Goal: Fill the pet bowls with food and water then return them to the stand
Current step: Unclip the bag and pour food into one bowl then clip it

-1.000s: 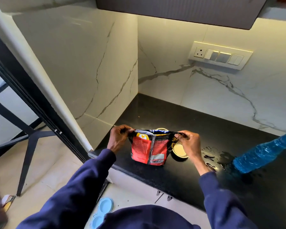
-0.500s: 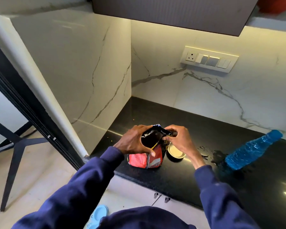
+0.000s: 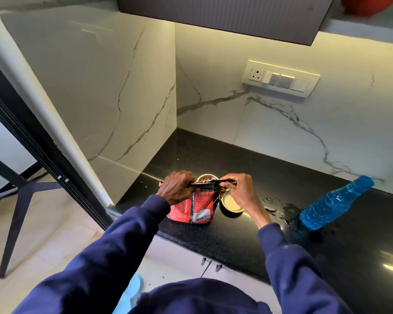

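Red foil food pouch is pinched along its flattened top by curled fingers of left hand and right hand, apparently for resealing

bag under the fingers: black top strip, yellow print, red body, white label patch low down. far bowl just behind fingers: cream rim, brown kibble. near bowl below right hand fingers: cream inside, dark outside. bottle well right of fingers: translucent blue. countertop: black, fine speckle. walls: white marble, grey veins. sleeves: navy.

Switch panel on marble wall above black countertop
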